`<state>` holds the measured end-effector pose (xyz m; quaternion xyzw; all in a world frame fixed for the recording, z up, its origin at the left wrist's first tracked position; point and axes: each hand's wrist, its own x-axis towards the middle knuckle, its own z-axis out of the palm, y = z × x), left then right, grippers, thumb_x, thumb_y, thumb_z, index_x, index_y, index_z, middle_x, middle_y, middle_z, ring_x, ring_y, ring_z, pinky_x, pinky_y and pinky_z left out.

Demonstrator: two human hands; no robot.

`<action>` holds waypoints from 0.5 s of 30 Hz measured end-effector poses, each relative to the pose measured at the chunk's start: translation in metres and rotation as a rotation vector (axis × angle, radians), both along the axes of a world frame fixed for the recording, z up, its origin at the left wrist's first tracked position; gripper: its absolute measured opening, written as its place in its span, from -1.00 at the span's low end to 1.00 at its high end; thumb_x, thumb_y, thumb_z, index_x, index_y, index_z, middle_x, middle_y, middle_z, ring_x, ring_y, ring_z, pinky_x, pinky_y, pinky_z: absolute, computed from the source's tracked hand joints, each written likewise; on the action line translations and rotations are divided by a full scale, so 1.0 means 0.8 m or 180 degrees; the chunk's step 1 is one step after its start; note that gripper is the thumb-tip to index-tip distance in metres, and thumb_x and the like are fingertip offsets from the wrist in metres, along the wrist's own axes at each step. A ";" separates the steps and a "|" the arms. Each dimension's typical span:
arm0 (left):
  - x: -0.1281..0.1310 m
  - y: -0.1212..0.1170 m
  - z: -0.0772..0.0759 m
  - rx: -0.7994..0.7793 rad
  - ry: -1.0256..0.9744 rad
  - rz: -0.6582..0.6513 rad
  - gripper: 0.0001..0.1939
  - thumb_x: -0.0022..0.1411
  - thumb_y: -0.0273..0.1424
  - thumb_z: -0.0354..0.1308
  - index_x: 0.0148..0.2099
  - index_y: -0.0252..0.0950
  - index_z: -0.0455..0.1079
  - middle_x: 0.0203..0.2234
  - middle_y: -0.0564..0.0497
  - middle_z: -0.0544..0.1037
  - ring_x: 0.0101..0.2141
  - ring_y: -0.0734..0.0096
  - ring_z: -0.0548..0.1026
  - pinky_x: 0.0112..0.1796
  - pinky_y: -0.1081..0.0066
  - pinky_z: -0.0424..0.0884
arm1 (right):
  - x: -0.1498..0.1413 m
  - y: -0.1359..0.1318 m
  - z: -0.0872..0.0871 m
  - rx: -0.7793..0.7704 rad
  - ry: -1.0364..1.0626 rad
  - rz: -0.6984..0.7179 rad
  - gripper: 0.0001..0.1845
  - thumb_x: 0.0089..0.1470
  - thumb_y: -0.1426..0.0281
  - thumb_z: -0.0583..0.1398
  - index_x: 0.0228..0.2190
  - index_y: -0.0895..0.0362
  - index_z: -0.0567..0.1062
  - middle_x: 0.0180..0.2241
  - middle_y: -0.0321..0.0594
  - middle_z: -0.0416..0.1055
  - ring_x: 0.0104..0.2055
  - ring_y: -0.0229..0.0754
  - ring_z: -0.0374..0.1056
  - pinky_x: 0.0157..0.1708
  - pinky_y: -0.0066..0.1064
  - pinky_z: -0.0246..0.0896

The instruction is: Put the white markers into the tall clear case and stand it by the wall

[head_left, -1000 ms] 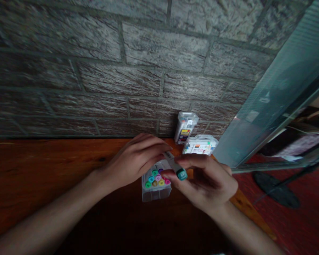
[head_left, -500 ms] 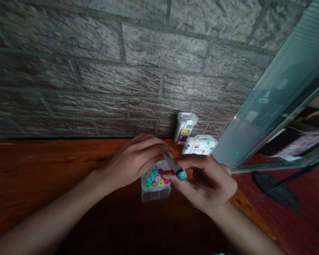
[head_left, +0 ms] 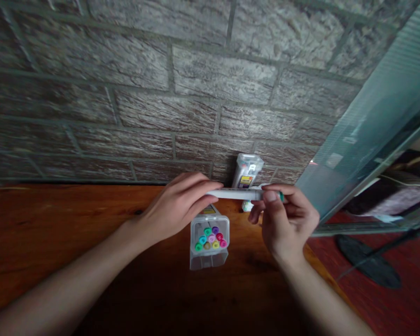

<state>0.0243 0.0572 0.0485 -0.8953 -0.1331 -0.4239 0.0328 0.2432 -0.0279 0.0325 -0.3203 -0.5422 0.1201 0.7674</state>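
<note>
A white marker (head_left: 236,194) with a green end is held level between both hands, above the table. My left hand (head_left: 182,200) pinches its left end between thumb and fingers. At the green-capped end, my right hand (head_left: 289,214) grips it with thumb and forefinger. Below the marker stands a clear plastic case (head_left: 227,226) with its lid open toward me. Several markers (head_left: 211,238) with coloured round ends, green, blue, purple, pink, red, yellow and brown, sit inside it.
A tall clear case (head_left: 247,172) with a yellow label stands against the brick wall (head_left: 192,109). Another case (head_left: 247,206) is mostly hidden behind my right hand. The wooden table (head_left: 126,280) ends at the right, beside a glass panel (head_left: 357,107) and red floor (head_left: 413,266).
The marker has turned from slanting toward me to lying level, and is raised above the case. My right hand has shifted up and rotated, and the case's markers are more visible.
</note>
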 end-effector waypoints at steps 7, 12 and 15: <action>-0.004 0.004 0.002 -0.0301 -0.0096 0.0012 -0.77 0.55 -0.44 0.16 0.18 -0.27 0.49 -0.08 -0.06 0.64 -0.09 0.33 0.62 -0.04 0.33 0.52 | 0.017 0.019 -0.005 -0.0134 0.0204 0.0190 -0.90 0.26 0.36 0.33 -0.20 0.12 0.61 -0.67 -0.40 0.49 -0.71 -0.25 0.37 -0.69 -0.50 0.22; -0.005 0.003 0.004 -0.0379 -0.0231 -0.0003 -0.77 0.54 -0.43 0.18 0.17 -0.28 0.52 -0.10 -0.06 0.66 -0.13 0.34 0.63 -0.07 0.34 0.52 | 0.018 0.023 -0.007 -0.0121 0.0178 0.0147 -0.89 0.23 0.39 0.31 -0.19 0.12 0.58 -0.67 -0.44 0.45 -0.72 -0.25 0.36 -0.72 -0.49 0.20; -0.004 0.003 0.005 -0.0507 -0.0372 -0.0064 -0.77 0.54 -0.41 0.18 0.16 -0.26 0.53 -0.11 -0.06 0.68 -0.13 0.34 0.65 -0.08 0.34 0.54 | 0.018 0.024 -0.008 -0.0126 0.0156 0.0144 -0.90 0.23 0.39 0.30 -0.19 0.11 0.57 -0.68 -0.45 0.43 -0.73 -0.25 0.36 -0.73 -0.50 0.19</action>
